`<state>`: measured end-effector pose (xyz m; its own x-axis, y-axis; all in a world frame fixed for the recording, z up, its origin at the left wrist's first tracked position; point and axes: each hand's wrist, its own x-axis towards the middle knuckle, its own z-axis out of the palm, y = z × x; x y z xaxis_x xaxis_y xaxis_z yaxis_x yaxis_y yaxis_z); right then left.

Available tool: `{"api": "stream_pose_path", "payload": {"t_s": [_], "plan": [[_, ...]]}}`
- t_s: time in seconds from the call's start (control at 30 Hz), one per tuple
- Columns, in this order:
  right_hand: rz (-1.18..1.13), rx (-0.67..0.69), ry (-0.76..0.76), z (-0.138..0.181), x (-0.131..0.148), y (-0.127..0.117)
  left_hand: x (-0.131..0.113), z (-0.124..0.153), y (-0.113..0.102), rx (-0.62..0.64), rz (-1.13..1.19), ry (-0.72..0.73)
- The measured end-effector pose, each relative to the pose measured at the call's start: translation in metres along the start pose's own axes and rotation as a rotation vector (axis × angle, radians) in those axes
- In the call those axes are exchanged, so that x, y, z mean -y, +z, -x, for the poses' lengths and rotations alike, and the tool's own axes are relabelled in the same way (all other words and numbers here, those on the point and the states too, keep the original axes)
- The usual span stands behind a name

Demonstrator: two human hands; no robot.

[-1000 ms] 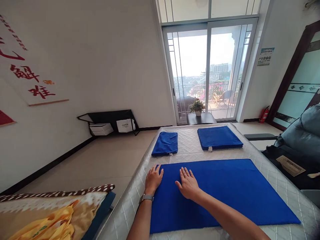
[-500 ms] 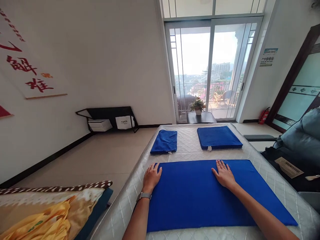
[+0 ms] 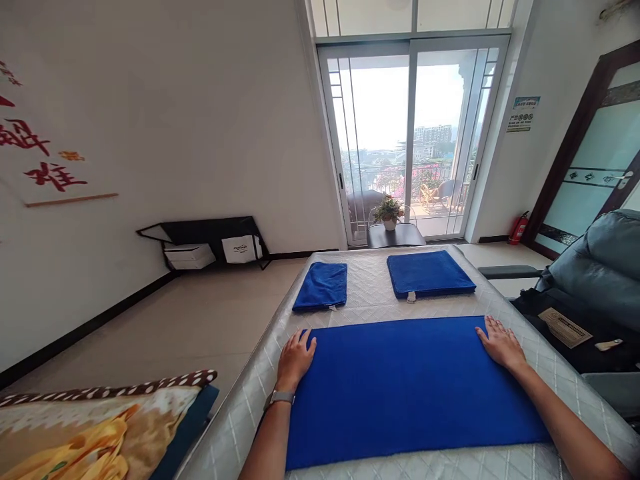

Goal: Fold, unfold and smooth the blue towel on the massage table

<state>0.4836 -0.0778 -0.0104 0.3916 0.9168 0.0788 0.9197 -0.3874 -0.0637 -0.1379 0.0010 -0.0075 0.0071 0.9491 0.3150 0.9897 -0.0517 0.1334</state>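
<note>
A blue towel (image 3: 410, 390) lies spread flat on the white quilted mattress (image 3: 367, 287). My left hand (image 3: 296, 359), with a grey-banded watch on the wrist, rests on the towel's far left corner, fingers stretched out. Over the far right corner lies my right hand (image 3: 503, 343), palm down with its fingers extended. Beyond the spread towel are a smaller folded blue cloth (image 3: 321, 287) on the left and a stack of folded blue towels (image 3: 430, 274) on the right, each showing a white tag.
A potted plant (image 3: 389, 212) stands on a chair (image 3: 397, 235) past the mattress's far end. At right is a dark armchair (image 3: 595, 267) holding a cardboard piece (image 3: 565, 327). Patterned bedding (image 3: 150, 427) with yellow cloth lies at lower left. A black rack (image 3: 210, 233) leans by the wall.
My right hand has slid rightward along the towel's far edge to its right corner. My left hand stays at the left corner. The view has turned slightly to the right.
</note>
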Motion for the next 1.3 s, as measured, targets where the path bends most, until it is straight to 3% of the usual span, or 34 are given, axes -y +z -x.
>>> {"api": "stream_pose_path", "payload": {"t_s": [0.1,0.23,0.33,0.5,0.7,0.93,1.13,1.3], "plan": [[0.018,-0.016,0.045,0.004,0.007,-0.004,-0.001,0.000,-0.001,-0.005,-0.004,-0.001],[0.015,-0.139,0.179,0.009,0.016,-0.007,-0.003,0.001,-0.005,-0.006,0.014,0.003],[0.025,-0.182,0.136,0.020,0.035,-0.012,-0.004,0.001,-0.007,0.003,0.038,0.001],[0.076,-0.099,-0.173,0.064,0.113,-0.026,-0.004,0.002,-0.006,-0.003,0.042,-0.011],[-0.154,0.064,-0.622,0.150,0.238,-0.032,-0.005,0.002,-0.007,-0.010,0.036,-0.008],[-0.389,0.204,-1.017,0.205,0.322,-0.046,-0.004,0.001,-0.006,-0.012,0.011,0.003],[-0.449,0.264,-1.066,0.214,0.345,-0.049,-0.003,0.001,-0.005,-0.007,0.003,0.009],[-0.400,0.289,-0.977,0.198,0.311,-0.039,-0.004,0.002,-0.008,0.007,0.012,0.002]]}}
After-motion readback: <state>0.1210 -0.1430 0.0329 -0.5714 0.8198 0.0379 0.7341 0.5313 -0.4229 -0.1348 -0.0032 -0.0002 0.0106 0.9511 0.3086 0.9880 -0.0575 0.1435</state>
